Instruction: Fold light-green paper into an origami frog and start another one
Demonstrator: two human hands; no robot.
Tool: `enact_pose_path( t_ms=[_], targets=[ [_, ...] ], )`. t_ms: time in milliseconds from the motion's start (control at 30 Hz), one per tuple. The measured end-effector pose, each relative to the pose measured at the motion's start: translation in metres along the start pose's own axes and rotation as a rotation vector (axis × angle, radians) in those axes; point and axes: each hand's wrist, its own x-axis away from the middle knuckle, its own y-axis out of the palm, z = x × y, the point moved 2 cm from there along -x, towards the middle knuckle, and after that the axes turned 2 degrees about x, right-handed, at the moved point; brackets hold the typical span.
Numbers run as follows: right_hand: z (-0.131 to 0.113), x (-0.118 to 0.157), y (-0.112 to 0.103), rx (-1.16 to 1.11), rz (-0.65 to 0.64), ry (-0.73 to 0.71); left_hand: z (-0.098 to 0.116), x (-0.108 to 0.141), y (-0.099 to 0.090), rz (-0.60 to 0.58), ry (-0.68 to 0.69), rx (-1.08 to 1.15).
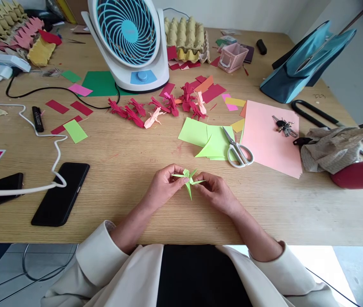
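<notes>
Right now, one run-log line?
left hand: pinching light-green folded-paper figure | right hand: touching it | nearby: white-handled metal scissors

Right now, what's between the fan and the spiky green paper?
The head view shows red and pink folded papers between the fan and the spiky green paper.

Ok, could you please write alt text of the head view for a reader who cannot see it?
A person's left hand and right hand hold a spiky, folded green paper piece over a table. Beyond lie scissors partly on green sheets, pink paper, and small folded figures, mostly red, before a white fan.
</notes>
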Motion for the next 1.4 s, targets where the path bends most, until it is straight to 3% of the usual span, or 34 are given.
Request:
enact_pose_path(
  t_ms=[300, 633, 900, 1067, 1400],
  targets=[
    [0.005, 0.006, 0.005, 0.167, 0.219, -0.205, -0.001, 0.001, -0.001, 0.041, -0.056, 0.037],
    [0.004, 0.005, 0.008, 0.155, 0.271, -0.16, 0.001, 0.002, 0.002, 0.036, -0.023, 0.04],
    [0.008, 0.002, 0.008, 0.121, 0.269, -0.065, 0.003, 0.004, 0.008, 0.013, -0.021, 0.066],
    [0.007, 0.001, 0.007, -0.027, 0.174, 0.009, 0.006, 0.005, 0.01, 0.034, 0.006, 0.093],
    [0.011, 0.0, 0.007, -0.103, 0.161, 0.016, 0.008, 0.007, 0.012, 0.03, 0.008, 0.078]
  ],
)
